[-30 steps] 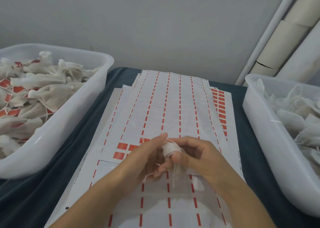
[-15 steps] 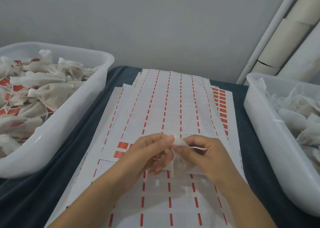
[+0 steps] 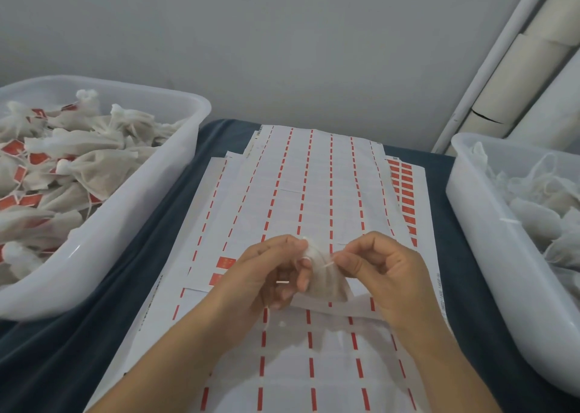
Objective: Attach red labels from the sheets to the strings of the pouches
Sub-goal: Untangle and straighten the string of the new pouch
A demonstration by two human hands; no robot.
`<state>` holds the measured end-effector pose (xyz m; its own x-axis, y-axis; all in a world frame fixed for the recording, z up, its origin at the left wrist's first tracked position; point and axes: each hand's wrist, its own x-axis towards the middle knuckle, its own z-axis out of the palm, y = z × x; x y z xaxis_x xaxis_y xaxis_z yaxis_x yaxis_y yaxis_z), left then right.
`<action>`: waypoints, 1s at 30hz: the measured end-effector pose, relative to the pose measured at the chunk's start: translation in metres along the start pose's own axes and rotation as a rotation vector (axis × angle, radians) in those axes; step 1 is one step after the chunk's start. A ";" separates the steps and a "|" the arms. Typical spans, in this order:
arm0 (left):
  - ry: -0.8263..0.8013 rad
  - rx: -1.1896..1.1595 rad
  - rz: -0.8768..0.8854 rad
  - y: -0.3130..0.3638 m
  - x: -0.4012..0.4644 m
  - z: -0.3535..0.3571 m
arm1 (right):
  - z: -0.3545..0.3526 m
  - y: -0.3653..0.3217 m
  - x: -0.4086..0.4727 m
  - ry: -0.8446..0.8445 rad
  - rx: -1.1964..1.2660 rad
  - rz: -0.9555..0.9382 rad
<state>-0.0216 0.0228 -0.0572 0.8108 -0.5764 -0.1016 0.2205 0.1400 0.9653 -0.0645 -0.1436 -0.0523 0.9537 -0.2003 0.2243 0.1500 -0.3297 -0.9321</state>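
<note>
Here, one pouch [image 3: 326, 279] held over the label sheets [image 3: 314, 193], string being freed.
We see the left hand [image 3: 266, 274] curled round the pouch neck and the right hand [image 3: 379, 268] pinching its string [image 3: 328, 264]. We judge the thin string may slip or tangle. Count: two tubs, left tub [image 3: 131, 205] of labelled pouches, right tub [image 3: 489, 240] unlabelled; two loose red labels [image 3: 225, 262] showing beside the left hand.
</note>
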 end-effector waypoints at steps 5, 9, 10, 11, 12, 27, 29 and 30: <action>-0.196 0.117 0.006 -0.005 -0.003 0.004 | 0.006 0.000 -0.003 -0.047 0.057 -0.041; -0.286 0.036 0.010 -0.007 -0.008 0.005 | 0.007 -0.001 -0.003 -0.184 0.178 0.066; -0.298 0.029 0.016 -0.007 -0.008 0.005 | 0.007 0.000 -0.002 -0.203 0.221 0.117; -0.302 0.033 0.022 -0.006 -0.009 0.006 | 0.006 0.000 -0.001 -0.208 0.262 0.165; -0.301 0.045 0.027 -0.005 -0.009 0.007 | 0.007 0.001 0.001 -0.196 0.283 0.198; -0.041 0.073 0.124 -0.013 -0.003 0.010 | 0.009 -0.002 -0.004 -0.130 0.125 0.160; 0.006 0.073 0.133 -0.013 -0.002 0.008 | 0.011 -0.001 -0.005 -0.174 0.134 0.164; 0.020 0.068 0.137 -0.013 -0.002 0.008 | 0.011 -0.002 -0.006 -0.205 0.144 0.174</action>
<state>-0.0301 0.0161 -0.0675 0.8417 -0.5392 0.0282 0.0701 0.1609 0.9845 -0.0672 -0.1318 -0.0549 0.9988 -0.0471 0.0094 0.0012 -0.1693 -0.9856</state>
